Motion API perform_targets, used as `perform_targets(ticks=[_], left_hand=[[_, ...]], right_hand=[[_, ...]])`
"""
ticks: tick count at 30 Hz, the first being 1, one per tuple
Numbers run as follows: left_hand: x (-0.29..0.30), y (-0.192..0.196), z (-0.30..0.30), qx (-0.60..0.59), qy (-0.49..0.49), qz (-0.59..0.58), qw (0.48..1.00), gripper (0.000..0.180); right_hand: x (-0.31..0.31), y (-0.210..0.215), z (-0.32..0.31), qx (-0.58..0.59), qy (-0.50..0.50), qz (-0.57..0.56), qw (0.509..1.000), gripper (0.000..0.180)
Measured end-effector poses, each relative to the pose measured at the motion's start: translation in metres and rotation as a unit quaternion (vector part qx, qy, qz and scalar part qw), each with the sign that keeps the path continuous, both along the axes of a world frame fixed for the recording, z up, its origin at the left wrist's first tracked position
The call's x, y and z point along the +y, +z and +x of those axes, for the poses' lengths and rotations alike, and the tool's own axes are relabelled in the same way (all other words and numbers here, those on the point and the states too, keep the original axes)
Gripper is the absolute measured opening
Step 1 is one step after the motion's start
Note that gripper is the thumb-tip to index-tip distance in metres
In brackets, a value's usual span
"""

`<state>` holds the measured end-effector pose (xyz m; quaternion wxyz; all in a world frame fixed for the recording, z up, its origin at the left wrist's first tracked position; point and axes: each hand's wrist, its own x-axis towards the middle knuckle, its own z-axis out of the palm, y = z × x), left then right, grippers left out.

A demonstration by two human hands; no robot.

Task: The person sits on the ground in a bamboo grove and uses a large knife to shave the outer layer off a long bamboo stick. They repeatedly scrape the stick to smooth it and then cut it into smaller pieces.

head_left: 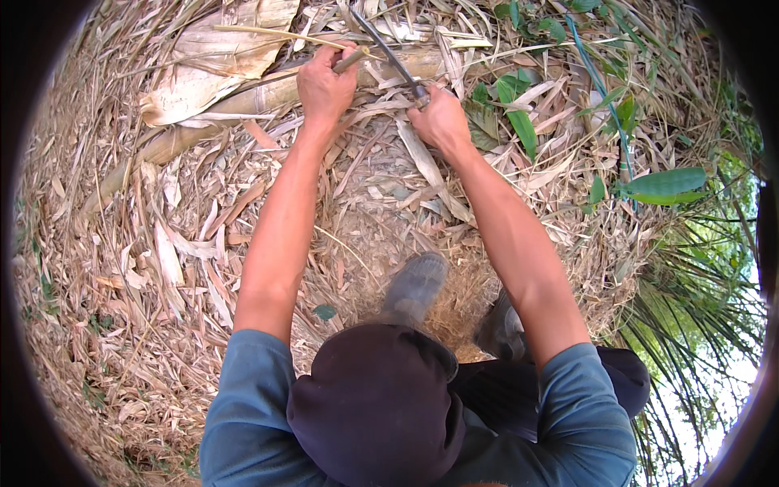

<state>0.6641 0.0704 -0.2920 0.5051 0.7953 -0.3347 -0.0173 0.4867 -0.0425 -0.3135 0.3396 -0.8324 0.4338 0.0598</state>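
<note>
My left hand [326, 89] is closed around a short, thin bamboo stick [350, 60], its cut end pointing up and to the right. A thin pale strip [268, 32] passes just above those fingers. In my right hand [442, 122] is a long knife, gripped by its handle [421, 97]. The narrow dark blade [385, 49] slants up and to the left, its far end near the picture's top edge. It lies to the right of the stick, apart from it in this view. Beneath both hands lies a thick bamboo pole [258, 101] on the ground.
Dry leaves and husks [162, 268] cover the ground. A broad pale sheath [219, 57] lies at the far left. Green leaves [519, 122] and a blue-green cord [600, 85] are at the right. Two grey boots [418, 284] stand between my arms.
</note>
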Motion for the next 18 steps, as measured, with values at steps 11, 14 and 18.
perform_targets(ticks=[11,14,18], left_hand=[[0.004,0.003,0.001,0.005,-0.045,0.046,0.998,0.013],[-0.002,0.003,0.002,0.005,-0.051,0.023,0.998,0.014],[0.003,0.004,0.006,-0.022,-0.020,0.031,0.999,0.014]], right_hand=[[0.001,0.028,-0.004,-0.032,-0.020,0.049,0.998,0.048],[-0.005,0.014,-0.002,-0.012,-0.016,0.043,0.999,0.048],[0.003,0.046,0.004,-0.039,-0.046,0.070,0.996,0.044]])
